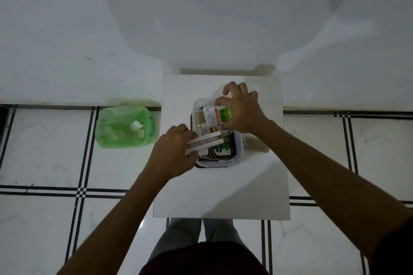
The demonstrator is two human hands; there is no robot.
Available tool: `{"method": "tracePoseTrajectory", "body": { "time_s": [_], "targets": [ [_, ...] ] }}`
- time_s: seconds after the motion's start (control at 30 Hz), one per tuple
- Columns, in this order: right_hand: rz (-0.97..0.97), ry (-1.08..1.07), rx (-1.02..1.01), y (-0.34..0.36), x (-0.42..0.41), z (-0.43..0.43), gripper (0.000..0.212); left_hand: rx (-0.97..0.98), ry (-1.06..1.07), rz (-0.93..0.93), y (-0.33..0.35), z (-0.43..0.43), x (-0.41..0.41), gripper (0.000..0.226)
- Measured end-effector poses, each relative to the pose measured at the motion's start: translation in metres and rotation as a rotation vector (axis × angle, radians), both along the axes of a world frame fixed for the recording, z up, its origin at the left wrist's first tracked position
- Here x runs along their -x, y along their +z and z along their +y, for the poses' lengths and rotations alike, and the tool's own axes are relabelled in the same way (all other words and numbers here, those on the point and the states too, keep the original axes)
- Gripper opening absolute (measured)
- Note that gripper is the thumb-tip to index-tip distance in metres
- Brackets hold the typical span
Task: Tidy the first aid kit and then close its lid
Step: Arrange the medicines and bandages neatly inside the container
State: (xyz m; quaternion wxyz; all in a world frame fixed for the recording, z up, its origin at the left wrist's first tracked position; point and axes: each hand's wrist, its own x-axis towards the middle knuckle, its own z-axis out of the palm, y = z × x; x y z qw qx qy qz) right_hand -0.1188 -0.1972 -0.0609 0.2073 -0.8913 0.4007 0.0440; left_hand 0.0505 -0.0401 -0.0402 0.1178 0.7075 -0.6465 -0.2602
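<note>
**Repacking the first aid kit with both hands**

The first aid kit [238, 150], a small clear plastic box, sits open near the middle of the white table [223, 190]. Its contents stand or lie crowded inside; a green-labelled sachet [221, 149] lies on top at the near end.

The right hand [242, 110] has its fingers wrapped around a white cotton swab container [217, 116] with a green and red label. The container is held on its side over the far half of the box, apparently so it can be laid down flat rather than upright, which would keep it below the rim.

The left hand [173, 152] has its fingers closed on one end of a long povidone-iodine ointment carton [204, 142]. The carton lies slantwise across the near-left edge of the box, with its free end reaching towards the middle. Holding it by the outer end leaves the inner end free to be steered into a gap.

A bin lined with a green bag [125, 127] stands on the tiled floor to the left of the table, well apart from the box; it holds a few pale scraps, probably discarded waste.

No lid can be identified with certainty. Closing is judged to remain a later step.
</note>
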Motion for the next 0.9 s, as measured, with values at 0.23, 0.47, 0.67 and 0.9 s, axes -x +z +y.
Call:
{"method": "tracePoseTrajectory", "body": {
  "time_s": [0.23,0.47,0.67,0.9],
  "targets": [
    [-0.053,-0.048,0.068,-0.008,0.003,0.004,0.065,-0.033,0.041,0.079,-0.001,-0.012,-0.004,0.04],
    [-0.118,-0.096,0.044,-0.011,0.02,0.007,0.065,0.019,0.422,0.14,0.003,-0.02,0.004,0.037],
    [-0.138,-0.134,0.04,-0.012,0.021,0.012,0.062,-0.003,0.504,0.079,-0.008,-0.026,0.048,0.06],
    [-0.111,-0.107,0.033,-0.011,0.019,0.007,0.061,-0.115,0.383,-0.197,-0.011,-0.032,0.058,0.066]
  ]
}}
